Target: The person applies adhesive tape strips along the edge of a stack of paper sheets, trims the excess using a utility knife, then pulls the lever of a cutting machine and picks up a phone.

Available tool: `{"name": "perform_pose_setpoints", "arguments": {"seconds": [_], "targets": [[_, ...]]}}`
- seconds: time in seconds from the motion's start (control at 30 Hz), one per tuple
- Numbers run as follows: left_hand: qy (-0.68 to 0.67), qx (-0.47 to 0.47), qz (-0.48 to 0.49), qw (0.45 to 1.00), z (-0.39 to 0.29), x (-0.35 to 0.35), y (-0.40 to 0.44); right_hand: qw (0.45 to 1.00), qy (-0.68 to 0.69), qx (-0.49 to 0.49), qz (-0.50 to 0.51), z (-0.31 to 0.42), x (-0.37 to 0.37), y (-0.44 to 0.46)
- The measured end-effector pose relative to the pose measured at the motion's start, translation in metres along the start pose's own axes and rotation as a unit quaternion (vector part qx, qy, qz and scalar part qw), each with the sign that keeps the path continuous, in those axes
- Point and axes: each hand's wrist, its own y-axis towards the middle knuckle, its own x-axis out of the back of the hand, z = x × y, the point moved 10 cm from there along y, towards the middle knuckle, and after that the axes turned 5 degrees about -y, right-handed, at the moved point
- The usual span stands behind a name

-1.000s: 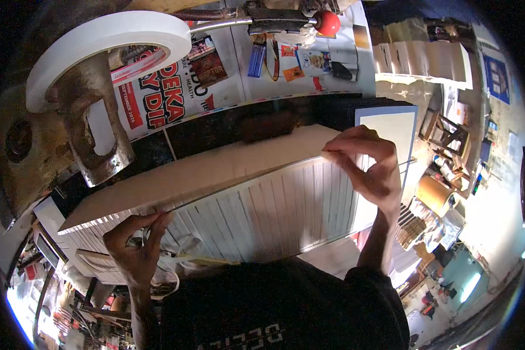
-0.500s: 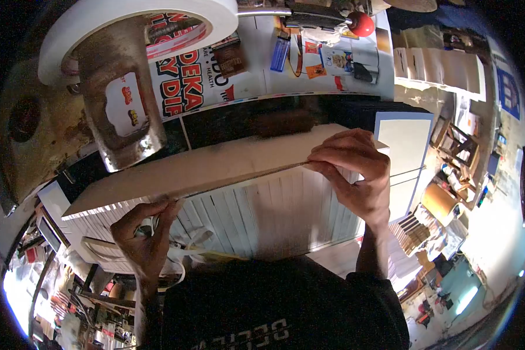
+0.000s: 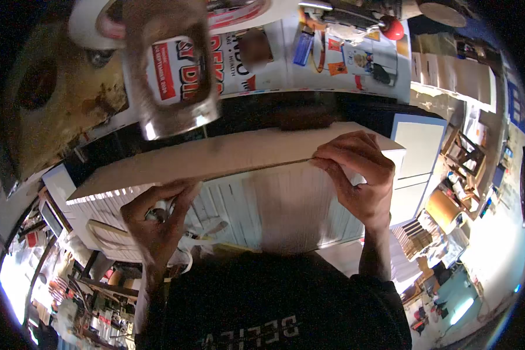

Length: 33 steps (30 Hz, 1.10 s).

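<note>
My left hand [image 3: 160,217] and my right hand [image 3: 361,175] pinch the two ends of a thin, dark-edged strip [image 3: 256,169]. It is stretched nearly straight between them, slightly higher at the right. I cannot tell whether it is a separate strip or the edge of a thin sheet. It lies along the front top edge of a long pale block [image 3: 227,151]. The front of this block, below the strip, shows many pale upright strips side by side [image 3: 227,204]. Fingertips of both hands are closed, thumb against fingers.
A metal machine part [image 3: 172,76] hangs over the block, with a white roll [image 3: 286,11] behind. A printed poster [image 3: 280,64] covers the surface beyond, near a red knob [image 3: 392,27]. At the right are a blue-edged white panel [image 3: 417,151] and wooden shelving [image 3: 464,154].
The view has shifted, so the machine part appears farther right and higher. My left hand is closer to my right hand, and the visible span of strip is shorter. Both hands keep their pinch.
</note>
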Motion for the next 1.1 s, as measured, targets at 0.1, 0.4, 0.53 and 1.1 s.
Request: {"name": "perform_pose_setpoints", "arguments": {"seconds": [0.1, 0.4, 0.53, 1.1], "targets": [[-0.024, -0.022, 0.004, 0.999, -0.003, 0.001, 0.001, 1.0, 0.003, 0.02, 0.007, 0.01, -0.013, 0.003], [-0.049, 0.047, -0.031, 0.997, 0.013, 0.005, -0.001, 0.999, 0.025, 0.033, 0.03, 0.028, -0.033, 0.013], [-0.036, 0.057, -0.017, 0.998, 0.009, 0.004, 0.001, 0.998, 0.014, 0.022, 0.056, 0.032, -0.04, 0.016], [-0.049, 0.03, -0.028, 0.998, 0.008, 0.004, 0.002, 0.997, 0.04, 0.024, 0.06, 0.055, -0.064, 0.021]]}}
